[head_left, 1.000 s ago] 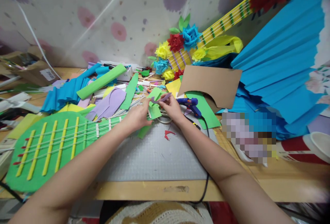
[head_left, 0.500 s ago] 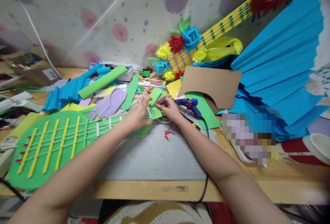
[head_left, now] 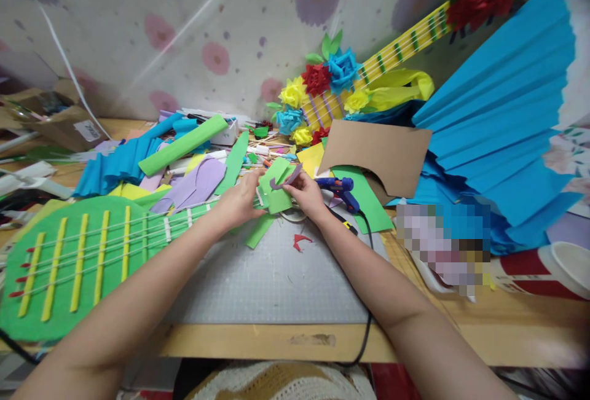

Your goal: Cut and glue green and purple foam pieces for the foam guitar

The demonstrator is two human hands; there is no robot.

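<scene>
My left hand [head_left: 239,203] is closed on the neck end of a green paper guitar [head_left: 83,252] that lies across the table's left side, its yellow bars and white strings facing up. My right hand [head_left: 306,194] pinches a small purple paper piece [head_left: 288,177] and holds it against a green paper piece [head_left: 276,188] at the neck's tip. Both hands meet at the far edge of the grey cutting mat [head_left: 276,271]. A loose green strip [head_left: 258,231] lies just below the hands.
A blue glue gun [head_left: 338,188] with a black cord lies right of my right hand. Brown cardboard [head_left: 378,148], pleated blue paper [head_left: 498,123], a flower-decorated yellow guitar [head_left: 332,90], paper scraps and a red cup [head_left: 544,265] crowd the back and right.
The green guitar has shifted left and towards me. My right hand has tilted the purple piece up against the green piece. Both hands stay together at the neck's tip.
</scene>
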